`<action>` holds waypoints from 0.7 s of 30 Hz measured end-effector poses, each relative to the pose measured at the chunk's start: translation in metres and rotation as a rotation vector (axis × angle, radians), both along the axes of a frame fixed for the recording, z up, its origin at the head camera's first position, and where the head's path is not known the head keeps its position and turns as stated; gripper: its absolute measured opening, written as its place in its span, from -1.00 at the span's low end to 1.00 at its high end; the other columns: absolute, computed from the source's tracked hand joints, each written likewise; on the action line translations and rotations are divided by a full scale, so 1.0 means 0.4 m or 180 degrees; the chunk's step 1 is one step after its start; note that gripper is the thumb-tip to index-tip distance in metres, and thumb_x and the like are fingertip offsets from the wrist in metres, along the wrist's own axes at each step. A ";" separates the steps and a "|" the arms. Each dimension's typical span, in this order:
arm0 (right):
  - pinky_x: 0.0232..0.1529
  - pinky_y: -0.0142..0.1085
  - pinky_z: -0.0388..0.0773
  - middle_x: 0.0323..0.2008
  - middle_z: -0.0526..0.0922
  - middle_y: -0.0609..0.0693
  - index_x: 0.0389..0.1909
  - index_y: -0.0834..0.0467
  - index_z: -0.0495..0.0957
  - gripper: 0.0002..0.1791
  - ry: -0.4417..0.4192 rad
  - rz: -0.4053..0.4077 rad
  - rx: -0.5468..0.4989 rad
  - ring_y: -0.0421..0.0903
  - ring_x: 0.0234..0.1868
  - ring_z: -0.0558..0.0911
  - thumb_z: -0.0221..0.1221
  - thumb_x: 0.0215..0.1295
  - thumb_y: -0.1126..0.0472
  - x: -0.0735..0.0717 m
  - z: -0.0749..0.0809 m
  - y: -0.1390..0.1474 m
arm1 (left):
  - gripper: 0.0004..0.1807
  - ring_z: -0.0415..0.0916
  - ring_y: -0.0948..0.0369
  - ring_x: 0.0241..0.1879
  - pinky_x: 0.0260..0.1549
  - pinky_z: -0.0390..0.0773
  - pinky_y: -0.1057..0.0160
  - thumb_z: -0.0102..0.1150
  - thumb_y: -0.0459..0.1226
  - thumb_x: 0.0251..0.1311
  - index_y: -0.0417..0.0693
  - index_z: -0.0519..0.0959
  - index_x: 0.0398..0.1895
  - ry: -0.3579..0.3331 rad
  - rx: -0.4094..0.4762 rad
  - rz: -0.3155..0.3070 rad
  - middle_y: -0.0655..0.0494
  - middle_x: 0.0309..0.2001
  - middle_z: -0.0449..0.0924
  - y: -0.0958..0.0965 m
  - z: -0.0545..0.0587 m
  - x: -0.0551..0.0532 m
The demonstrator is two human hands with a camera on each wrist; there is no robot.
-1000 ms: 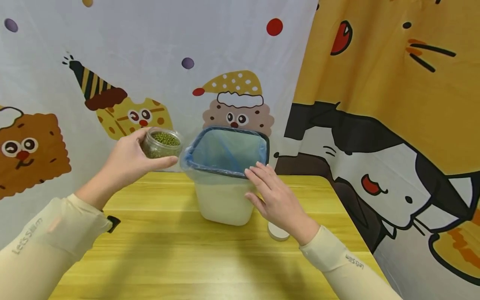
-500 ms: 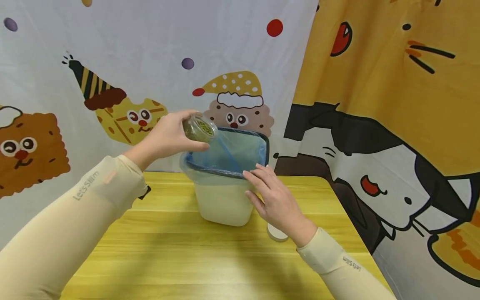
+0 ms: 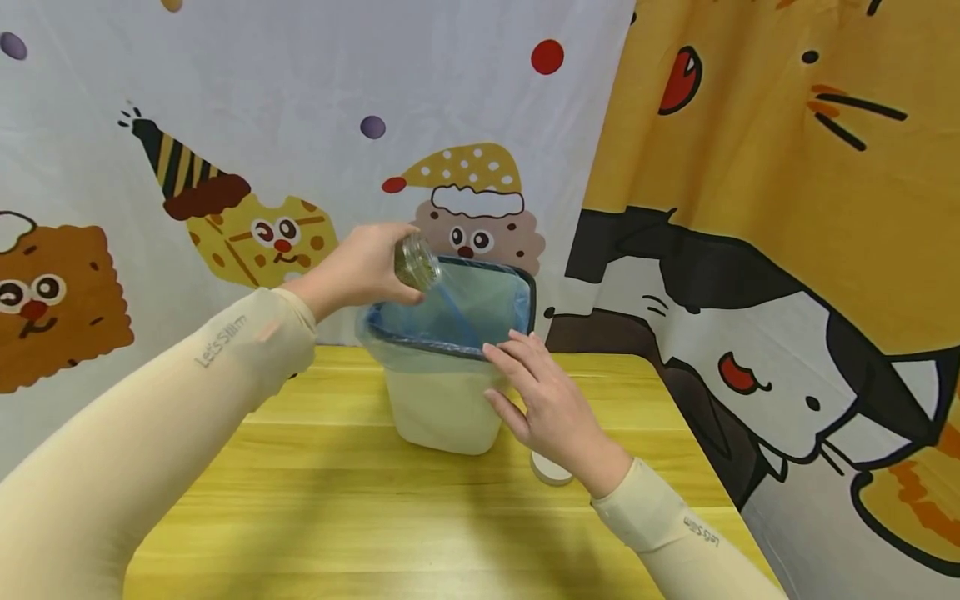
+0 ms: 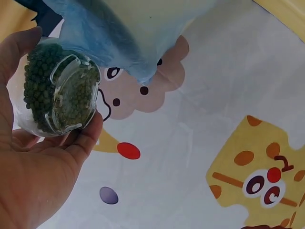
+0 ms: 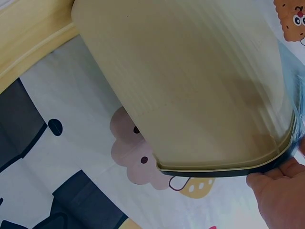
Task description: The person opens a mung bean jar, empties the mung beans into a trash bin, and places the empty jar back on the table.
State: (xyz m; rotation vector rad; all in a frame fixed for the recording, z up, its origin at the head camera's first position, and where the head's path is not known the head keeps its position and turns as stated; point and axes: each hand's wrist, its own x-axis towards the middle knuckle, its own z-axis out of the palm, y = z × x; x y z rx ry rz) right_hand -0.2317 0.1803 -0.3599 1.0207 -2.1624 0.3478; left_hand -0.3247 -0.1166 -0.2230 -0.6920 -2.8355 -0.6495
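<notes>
My left hand (image 3: pixel 362 265) grips a small clear jar (image 3: pixel 416 262) of green mung beans (image 4: pixel 39 90), thumb on one side and fingers on the other. The jar tilts, its mouth turned to the right over the left part of a cream trash bin (image 3: pixel 446 408). A bluish clear bag (image 3: pixel 468 304) lines the bin and folds over its dark rim. My right hand (image 3: pixel 555 408) touches the front right of the rim, its fingers fairly straight. Whether beans are falling into the bin cannot be made out.
A round white lid (image 3: pixel 551 469) lies on the yellow wood-grain table (image 3: pixel 360 517), beside the bin and partly behind my right hand. A cartoon-printed cloth (image 3: pixel 450 83) hangs right behind the table.
My left hand has carried the jar rightward from beside the bin to over its opening and tipped it further from near upright. My right hand stays at the rim.
</notes>
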 end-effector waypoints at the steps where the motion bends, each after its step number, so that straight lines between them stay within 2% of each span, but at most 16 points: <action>1: 0.60 0.11 0.36 0.31 0.62 0.14 0.47 0.13 0.50 -0.35 0.0001 0.0000 0.0003 0.17 0.48 0.51 0.39 0.44 0.06 0.000 0.001 0.000 | 0.01 0.66 -0.09 0.13 0.10 0.76 -0.12 0.64 -0.14 0.04 -0.19 0.35 0.55 0.0012 -0.0025 -0.0010 -0.16 0.24 0.63 0.002 0.002 0.000; 6: 0.60 0.10 0.36 0.32 0.61 0.13 0.48 0.12 0.49 -0.33 -0.0026 -0.0003 0.0006 0.18 0.50 0.49 0.41 0.41 0.05 0.001 0.000 -0.001 | 0.03 0.63 -0.12 0.17 0.13 0.75 -0.11 0.63 -0.17 0.04 -0.23 0.32 0.57 0.0072 -0.0191 -0.0043 -0.20 0.28 0.60 0.012 0.019 0.000; 10: 0.60 0.11 0.36 0.32 0.60 0.14 0.48 0.12 0.49 -0.33 -0.0055 0.0009 -0.0004 0.18 0.51 0.49 0.41 0.41 0.05 0.002 -0.001 -0.001 | 0.06 0.52 -0.19 0.34 0.29 0.65 -0.17 0.62 -0.16 0.07 -0.22 0.27 0.62 0.0113 -0.0364 -0.0040 -0.24 0.43 0.50 0.016 0.040 -0.001; 13: 0.61 0.12 0.35 0.32 0.60 0.14 0.49 0.12 0.48 -0.32 -0.0071 0.0018 0.0003 0.18 0.51 0.48 0.41 0.42 0.05 0.002 -0.001 0.000 | 0.08 0.35 -0.24 0.50 0.42 0.51 -0.24 0.61 -0.13 0.10 -0.16 0.23 0.65 0.0108 -0.0476 0.0000 -0.25 0.54 0.38 0.017 0.053 0.004; 16: 0.59 0.13 0.37 0.31 0.60 0.14 0.49 0.12 0.49 -0.32 -0.0063 0.0028 -0.0014 0.19 0.51 0.48 0.42 0.41 0.05 0.002 -0.001 0.000 | 0.10 0.25 -0.26 0.57 0.46 0.45 -0.28 0.61 -0.13 0.12 -0.11 0.18 0.68 0.0095 -0.0522 0.0038 -0.25 0.59 0.31 0.018 0.058 0.009; 21: 0.56 0.16 0.40 0.30 0.61 0.14 0.48 0.13 0.49 -0.31 -0.0026 0.0033 -0.0023 0.21 0.50 0.49 0.43 0.40 0.04 0.000 -0.002 0.000 | 0.11 0.26 -0.25 0.56 0.46 0.46 -0.27 0.61 -0.15 0.12 -0.12 0.18 0.68 0.0107 -0.0544 0.0043 -0.24 0.60 0.29 0.021 0.057 0.011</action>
